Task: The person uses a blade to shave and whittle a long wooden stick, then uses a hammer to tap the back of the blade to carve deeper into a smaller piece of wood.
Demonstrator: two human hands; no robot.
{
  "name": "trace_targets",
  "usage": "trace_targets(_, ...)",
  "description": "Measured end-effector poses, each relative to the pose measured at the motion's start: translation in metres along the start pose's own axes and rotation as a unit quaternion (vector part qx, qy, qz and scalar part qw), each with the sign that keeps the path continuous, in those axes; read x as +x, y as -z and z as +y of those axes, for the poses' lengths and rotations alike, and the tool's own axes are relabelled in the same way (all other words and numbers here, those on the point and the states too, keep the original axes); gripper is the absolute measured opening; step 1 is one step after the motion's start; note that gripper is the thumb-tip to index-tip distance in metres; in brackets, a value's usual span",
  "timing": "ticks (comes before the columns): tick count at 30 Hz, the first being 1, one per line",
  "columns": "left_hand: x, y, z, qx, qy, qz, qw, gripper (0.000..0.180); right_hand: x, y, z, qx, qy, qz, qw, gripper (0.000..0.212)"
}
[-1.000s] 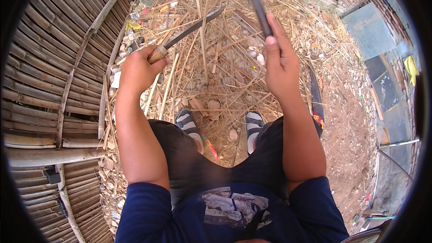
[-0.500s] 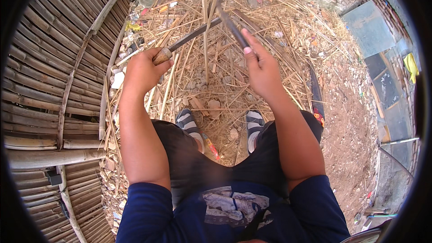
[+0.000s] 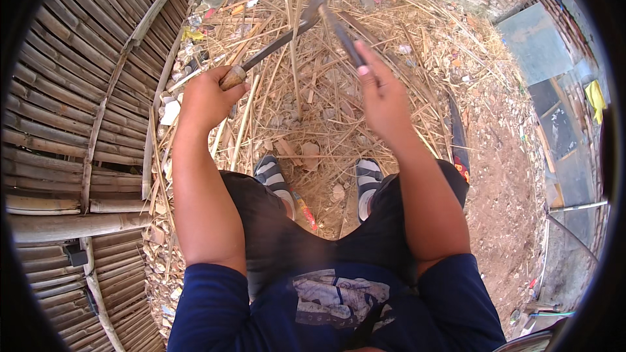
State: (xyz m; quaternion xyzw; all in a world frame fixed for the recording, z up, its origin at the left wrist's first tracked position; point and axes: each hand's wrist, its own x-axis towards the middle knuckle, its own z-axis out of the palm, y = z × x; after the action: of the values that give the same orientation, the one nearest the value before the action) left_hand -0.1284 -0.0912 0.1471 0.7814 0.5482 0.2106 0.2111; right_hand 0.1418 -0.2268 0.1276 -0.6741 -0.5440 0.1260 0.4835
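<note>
My left hand (image 3: pixel 207 99) is closed round the wooden handle of a machete (image 3: pixel 270 47), whose dark blade points away and to the right. The blade crosses an upright bamboo strip (image 3: pixel 295 58), which is split into two prongs at its upper part, with the blade in the split. In my right hand (image 3: pixel 386 101) is a hammer (image 3: pixel 339 31), gripped by its dark handle and slightly blurred. Its head is at the far end of the blade; whether they touch I cannot tell.
Split bamboo pieces and scraps (image 3: pixel 417 32) litter the ground. A bamboo slat wall (image 3: pixel 78 91) rises on the left. My striped-sock feet (image 3: pixel 368 179) stand nearby, and a dark long piece (image 3: pixel 458 130) lies beside my right knee. Grey panels (image 3: pixel 538 42) lean at the right.
The hammer head has shifted slightly and shows more plainly at the blade's far end. The bamboo strip's top has tilted a little left. My left hand keeps its grip on the machete.
</note>
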Motion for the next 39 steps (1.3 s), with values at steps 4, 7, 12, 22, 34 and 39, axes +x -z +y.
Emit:
trace_targets(4, -0.007, 0.002, -0.003, -0.056, 0.022, -0.079, 0.995, 0.06, 0.016, 0.079, -0.013, -0.035, -0.126, 0.011, 0.991, 0.057)
trace_targets(7, -0.007, 0.003, 0.001, -0.202, 0.059, -0.195, 0.958, 0.071, 0.013, 0.124, 0.05, -0.04, -0.156, -0.044, 0.986, 0.059)
trace_targets(12, -0.012, -0.018, 0.02, -0.38, 0.116, -0.219, 0.891, 0.049, -0.081, 0.094, 0.225, -0.252, -0.223, -0.062, 0.939, 0.058)
trace_targets(22, -0.01, -0.026, 0.03, -0.363, 0.144, -0.212, 0.896, 0.033, -0.132, 0.068, 0.265, -0.119, -0.353, -0.077, 0.925, 0.053)
trace_targets(34, -0.002, -0.023, 0.03, -0.294, 0.131, -0.209, 0.923, 0.039, 0.056, 0.09, 0.038, 0.041, 0.08, 0.056, 0.994, 0.043)
trace_targets(39, 0.002, -0.023, 0.026, -0.282, 0.122, -0.207, 0.929, 0.038, 0.053, 0.036, 0.054, -0.048, 0.03, -0.08, 0.995, 0.041)
